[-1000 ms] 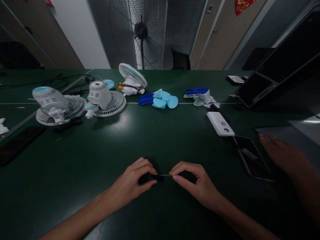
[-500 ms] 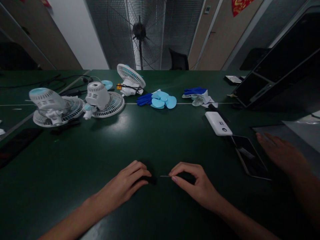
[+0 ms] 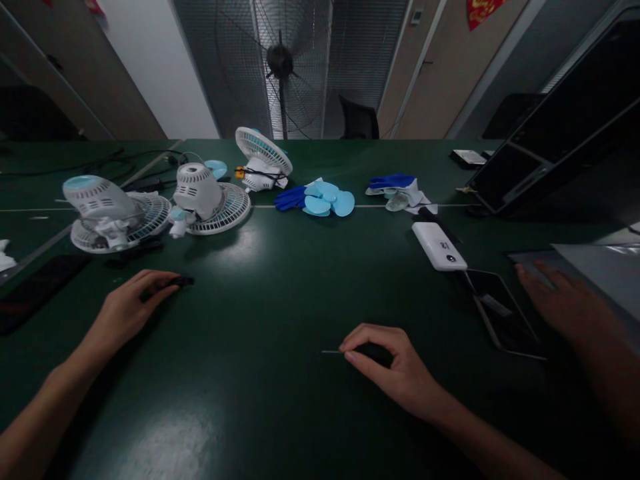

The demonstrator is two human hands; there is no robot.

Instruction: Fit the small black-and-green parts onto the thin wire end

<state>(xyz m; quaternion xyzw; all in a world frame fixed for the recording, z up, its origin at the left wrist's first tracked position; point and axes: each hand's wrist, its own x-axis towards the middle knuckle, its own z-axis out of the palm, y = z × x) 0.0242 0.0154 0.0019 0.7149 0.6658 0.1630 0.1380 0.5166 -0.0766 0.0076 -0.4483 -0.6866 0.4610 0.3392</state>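
My left hand (image 3: pixel 137 300) is at the left of the green table, its fingers pinched on a small black part (image 3: pixel 184 281) whose kind I cannot make out. Just beyond that hand lie two white desk fans, a left one (image 3: pixel 103 200) and a right one (image 3: pixel 197 190), both resting face down on their grilles. My right hand (image 3: pixel 387 360) rests near the front middle, thumb and forefinger closed on a thin metal rod (image 3: pixel 331 351). The rod points left; whatever lies deeper in the palm is dark and hidden.
Farther back are a third fan (image 3: pixel 263 160), a light-blue fan blade (image 3: pixel 329 199) and blue-and-white gloves (image 3: pixel 397 190). To the right lie a white power bank (image 3: pixel 439 247) and a phone (image 3: pixel 505 313). Another person's hand (image 3: pixel 565 300) rests at the far right. A black case (image 3: pixel 555 133) stands behind it.
My left hand has moved from the front middle to the left and away from me, carrying the small black part. My right hand has stayed in place with the rod.
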